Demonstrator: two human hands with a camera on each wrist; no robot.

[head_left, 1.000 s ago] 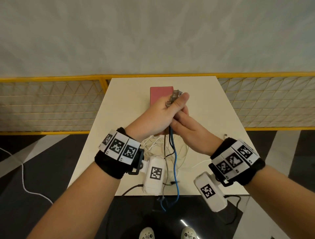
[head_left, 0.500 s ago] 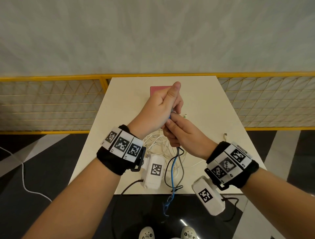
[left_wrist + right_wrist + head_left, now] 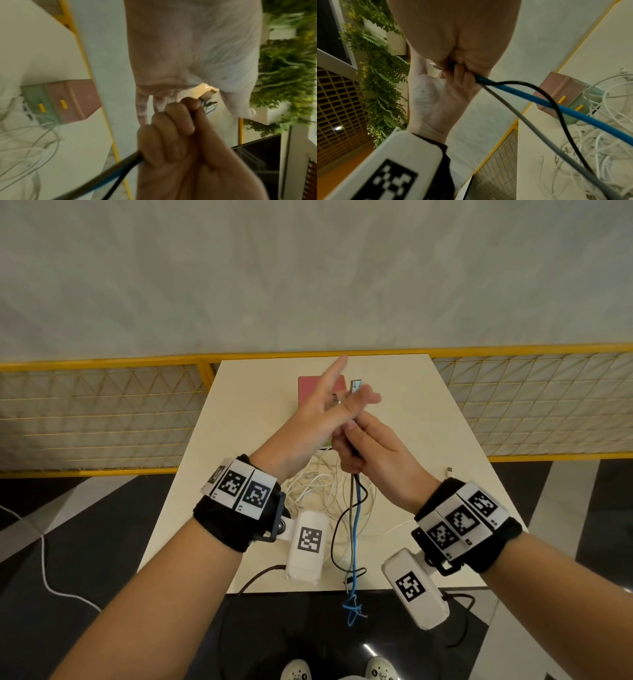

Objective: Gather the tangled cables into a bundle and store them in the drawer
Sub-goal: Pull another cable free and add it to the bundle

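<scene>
A blue cable, a grey one and a black one are gripped in the closed fingers of the right hand above the desk; the left hand is held open against their plugs, white cables lying tangled below

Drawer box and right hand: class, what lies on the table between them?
In the head view, white cables lie tangled on the table between the drawer box and the right hand, partly hidden by the left hand.

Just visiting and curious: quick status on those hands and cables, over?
Right hand grips blue, grey, black cables. Left hand open beside it. White cables on table, drawer box shut behind.
</scene>
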